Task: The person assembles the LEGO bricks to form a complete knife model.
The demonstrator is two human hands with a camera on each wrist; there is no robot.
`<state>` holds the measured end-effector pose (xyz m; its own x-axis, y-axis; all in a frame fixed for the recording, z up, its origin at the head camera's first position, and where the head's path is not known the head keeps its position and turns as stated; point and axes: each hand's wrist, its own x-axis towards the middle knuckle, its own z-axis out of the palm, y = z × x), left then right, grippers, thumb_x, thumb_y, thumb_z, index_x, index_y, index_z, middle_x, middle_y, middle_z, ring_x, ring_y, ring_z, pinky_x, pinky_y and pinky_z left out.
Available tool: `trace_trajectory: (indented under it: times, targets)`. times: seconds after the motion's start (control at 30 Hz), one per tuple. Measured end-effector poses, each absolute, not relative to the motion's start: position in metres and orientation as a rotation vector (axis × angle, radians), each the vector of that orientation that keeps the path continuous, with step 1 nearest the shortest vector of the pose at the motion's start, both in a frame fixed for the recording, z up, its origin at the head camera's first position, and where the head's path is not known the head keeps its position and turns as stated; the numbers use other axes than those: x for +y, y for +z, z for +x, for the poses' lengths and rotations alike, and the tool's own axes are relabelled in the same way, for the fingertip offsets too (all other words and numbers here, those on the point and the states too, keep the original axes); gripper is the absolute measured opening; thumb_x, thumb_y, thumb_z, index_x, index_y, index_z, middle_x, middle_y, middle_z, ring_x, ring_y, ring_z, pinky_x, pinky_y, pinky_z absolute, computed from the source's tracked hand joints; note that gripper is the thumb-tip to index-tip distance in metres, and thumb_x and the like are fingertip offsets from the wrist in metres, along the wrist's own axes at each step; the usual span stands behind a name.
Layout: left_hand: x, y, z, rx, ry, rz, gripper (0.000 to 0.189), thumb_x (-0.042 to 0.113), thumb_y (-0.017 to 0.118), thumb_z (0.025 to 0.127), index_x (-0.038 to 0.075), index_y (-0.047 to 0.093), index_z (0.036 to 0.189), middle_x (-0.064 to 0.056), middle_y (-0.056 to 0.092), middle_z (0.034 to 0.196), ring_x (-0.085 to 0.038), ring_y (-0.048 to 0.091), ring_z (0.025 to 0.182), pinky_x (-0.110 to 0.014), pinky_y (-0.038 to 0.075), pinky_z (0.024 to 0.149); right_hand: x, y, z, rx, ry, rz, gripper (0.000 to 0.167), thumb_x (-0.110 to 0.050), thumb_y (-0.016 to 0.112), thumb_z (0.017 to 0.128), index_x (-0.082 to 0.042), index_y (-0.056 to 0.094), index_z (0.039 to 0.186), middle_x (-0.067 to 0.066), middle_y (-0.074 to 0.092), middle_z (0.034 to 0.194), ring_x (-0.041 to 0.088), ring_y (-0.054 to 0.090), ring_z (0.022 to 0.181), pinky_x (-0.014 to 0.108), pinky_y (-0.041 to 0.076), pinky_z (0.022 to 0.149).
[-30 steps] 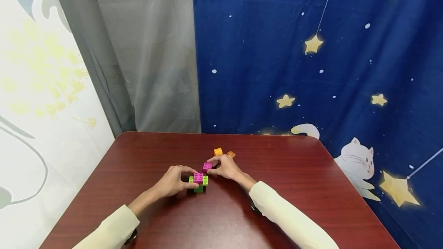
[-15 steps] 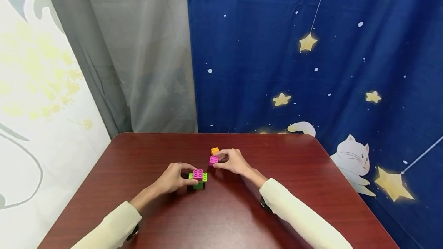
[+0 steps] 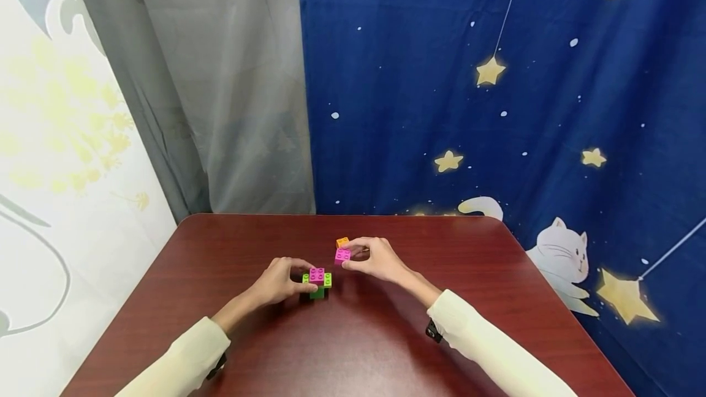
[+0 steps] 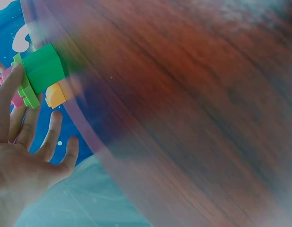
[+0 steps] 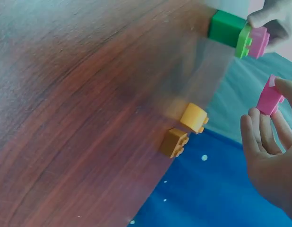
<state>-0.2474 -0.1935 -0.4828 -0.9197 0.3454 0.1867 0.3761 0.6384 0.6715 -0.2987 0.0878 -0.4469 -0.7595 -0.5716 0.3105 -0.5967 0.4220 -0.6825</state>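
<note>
Near the middle of the table stands a small stack: a green block (image 3: pixel 317 293) below, a lime-green plate (image 3: pixel 328 281) across it, a magenta brick (image 3: pixel 317 276) on top. My left hand (image 3: pixel 276 285) pinches the stack at its magenta brick, thumb in front and fingers behind. Just right of and behind it, my right hand (image 3: pixel 380 260) pinches a second magenta brick (image 3: pixel 342 256) between thumb and fingertips. In the right wrist view that pink brick (image 5: pixel 269 97) is held apart from the stack's green block (image 5: pixel 226 29).
A yellow-orange brick (image 3: pixel 342 242) sits behind the right hand's brick. The right wrist view shows it as a rounded yellow brick (image 5: pixel 193 117) beside a darker orange brick (image 5: pixel 174 142). Curtains hang beyond the far edge of the table (image 3: pixel 248 225).
My right hand has moved right and a little back with its magenta brick, away from the stack. The left hand keeps its grip on the stack, nearly still. The darker orange brick is now hidden in the head view.
</note>
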Motion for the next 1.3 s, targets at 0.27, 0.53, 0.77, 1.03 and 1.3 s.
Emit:
trace_trajectory:
  times: [0.27,0.53,0.77,1.03,1.3]
  targets:
    - [-0.194,-0.482,-0.249,-2.81,-1.192,-0.607,0.038,0.035,0.091,0.081,0.015,0.079,0.111,-0.001,0.076,0.105,-0.021,0.069,0.098,-0.048,0.057,0.091,0.074,-0.441,-0.29,-2.617,1.342,1.167,0.038,-0.022,0.086,0.088,-0.011,0.075,0.124,0.006,0.077,0.105,0.029,0.076,0.098,0.045,0.059,0.09]
    - [-0.195,-0.481,-0.25,-2.799,-1.184,-0.629,0.039,0.035,0.092,0.08,0.014,0.079,0.11,0.0,0.077,0.104,-0.019,0.07,0.097,-0.046,0.058,0.09,0.058,-0.444,-0.288,-2.662,1.298,1.212,0.036,-0.022,0.084,0.09,-0.013,0.075,0.125,0.001,0.078,0.111,0.009,0.075,0.097,0.028,0.059,0.086]
    - [-0.196,-0.483,-0.251,-2.794,-1.198,-0.675,0.039,0.034,0.09,0.082,0.012,0.079,0.112,0.001,0.077,0.105,-0.018,0.071,0.097,-0.043,0.059,0.089,0.048,-0.449,-0.284,-2.688,1.295,1.244,0.035,-0.017,0.082,0.092,-0.011,0.074,0.125,0.003,0.078,0.107,0.011,0.074,0.099,0.022,0.05,0.097]
    - [-0.198,-0.483,-0.251,-2.797,-1.167,-0.695,0.038,0.036,0.09,0.081,0.014,0.079,0.111,0.002,0.077,0.105,-0.018,0.071,0.098,-0.043,0.059,0.089,0.042,-0.457,-0.283,-2.664,1.341,1.282,0.035,-0.014,0.082,0.092,-0.01,0.073,0.126,0.004,0.077,0.106,0.007,0.073,0.095,0.021,0.057,0.085]
    - [-0.197,-0.483,-0.251,-2.774,-1.195,-0.728,0.038,0.033,0.09,0.082,0.012,0.079,0.111,0.001,0.077,0.106,-0.02,0.072,0.1,-0.045,0.059,0.089,0.042,-0.457,-0.281,-2.641,1.293,1.304,0.035,-0.013,0.082,0.091,-0.011,0.073,0.125,0.003,0.077,0.107,0.005,0.072,0.096,0.022,0.057,0.086]
